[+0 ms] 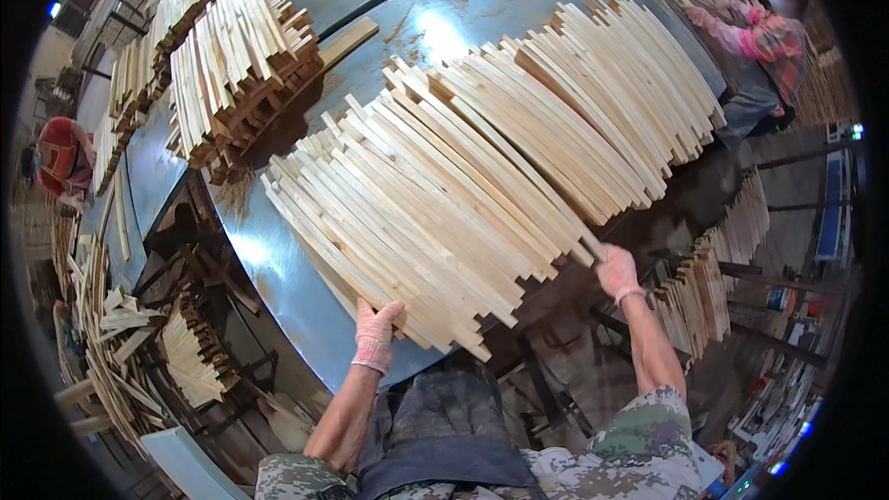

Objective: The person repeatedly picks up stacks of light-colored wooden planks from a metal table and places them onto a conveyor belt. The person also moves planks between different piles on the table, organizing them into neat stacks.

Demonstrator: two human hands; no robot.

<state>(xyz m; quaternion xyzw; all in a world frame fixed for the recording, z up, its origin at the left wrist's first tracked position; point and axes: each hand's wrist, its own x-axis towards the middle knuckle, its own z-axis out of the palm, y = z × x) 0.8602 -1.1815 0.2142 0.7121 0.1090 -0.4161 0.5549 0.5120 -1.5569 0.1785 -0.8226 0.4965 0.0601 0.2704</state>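
A long row of pale wooden strips (417,194) lies side by side across the blue metal table (259,250), their near ends uneven. My left hand (377,333), in a pinkish knit glove, is closed at the near left edge of the row, on the outer strips. Part of its fingers is hidden by the wood. My right hand (618,274), gloved alike, is closed around the near end of a strip (585,245) that sticks out past its neighbours at the table's front edge.
Stacked strips (236,46) stand at the back left, beside a loose board (350,41). A person (764,46) in a plaid top works at the far right; another person (65,157) in red is at the far left. Scrap wood (116,333) lies at left; more strips (694,306) sit below right.
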